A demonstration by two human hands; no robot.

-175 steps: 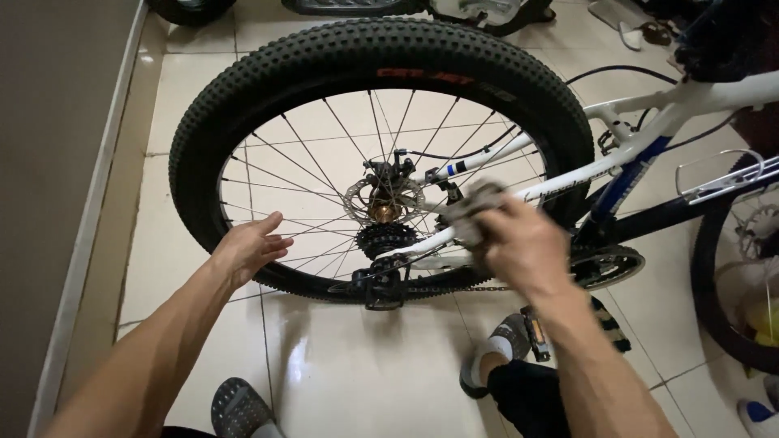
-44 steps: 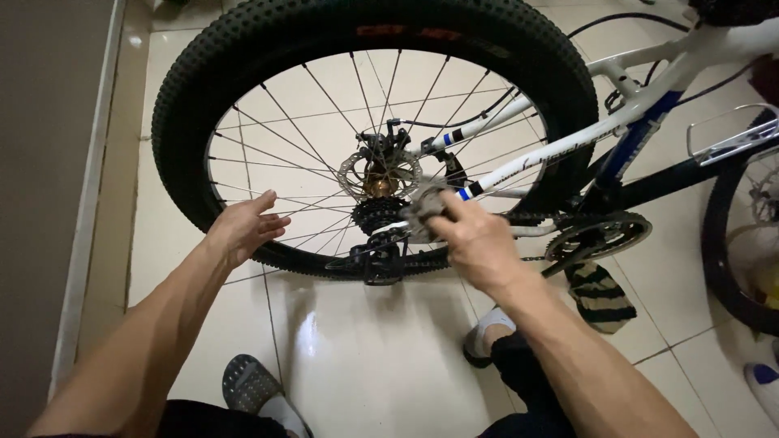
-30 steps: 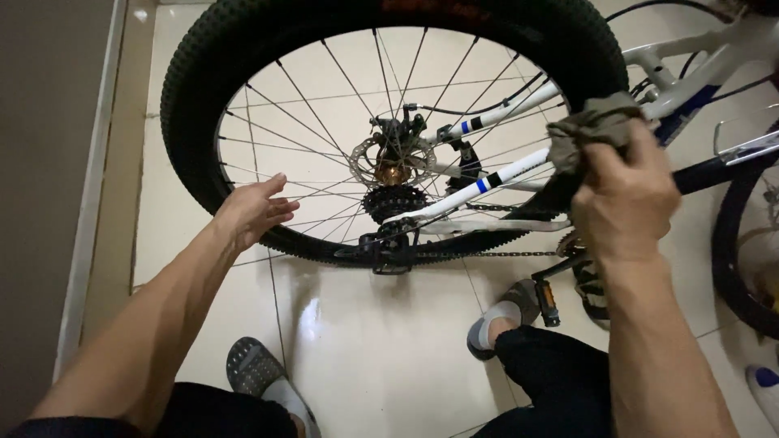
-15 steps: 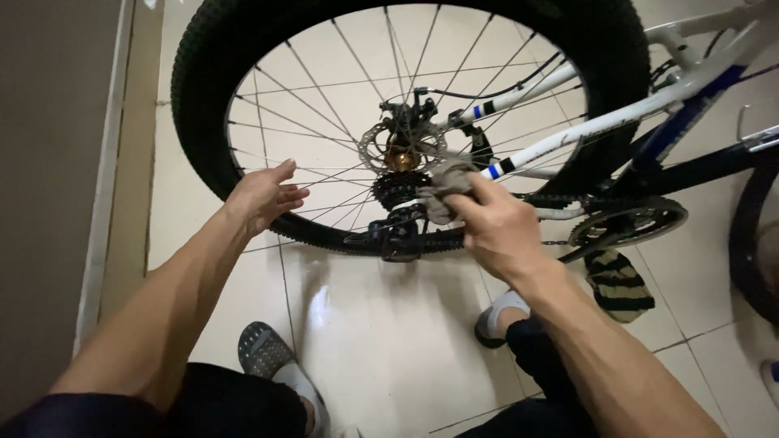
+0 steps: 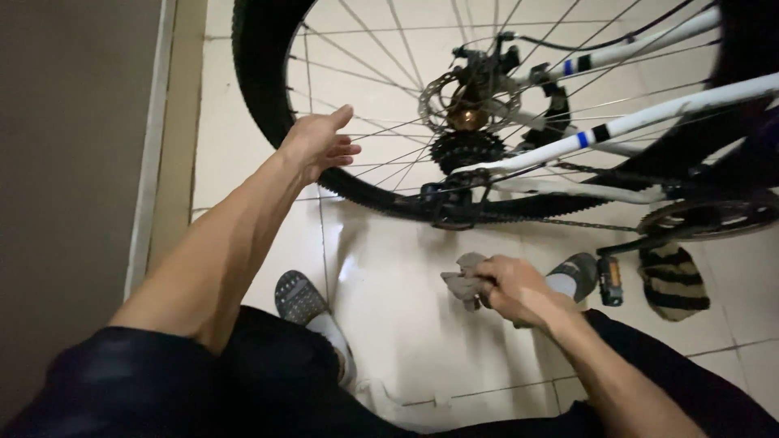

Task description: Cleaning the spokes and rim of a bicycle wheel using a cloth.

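A bicycle's rear wheel [image 5: 268, 89] with a black knobbly tyre stands on the tiled floor in front of me. My left hand [image 5: 318, 144] rests on the tyre and spokes at the wheel's lower left, fingers spread. My right hand [image 5: 515, 288] is low over the floor, below the derailleur [image 5: 448, 203], closed around a crumpled grey rag [image 5: 464, 277]. The white frame stays [image 5: 641, 122] run to the right from the hub, brake disc [image 5: 454, 93] and cassette [image 5: 465, 148]. The chain [image 5: 584, 223] leads to the chainring [image 5: 706, 217] at the right.
A grey wall and skirting [image 5: 154, 162] close off the left. My feet in grey slippers [image 5: 299, 298] sit on the pale tiles. A pedal [image 5: 610, 280] hangs beside a striped dark cloth [image 5: 672, 280] on the floor at the right.
My right hand has come off the frame near the cassette and dropped down toward the floor, still holding the rag. The view has moved closer. My left hand stays on the wheel.
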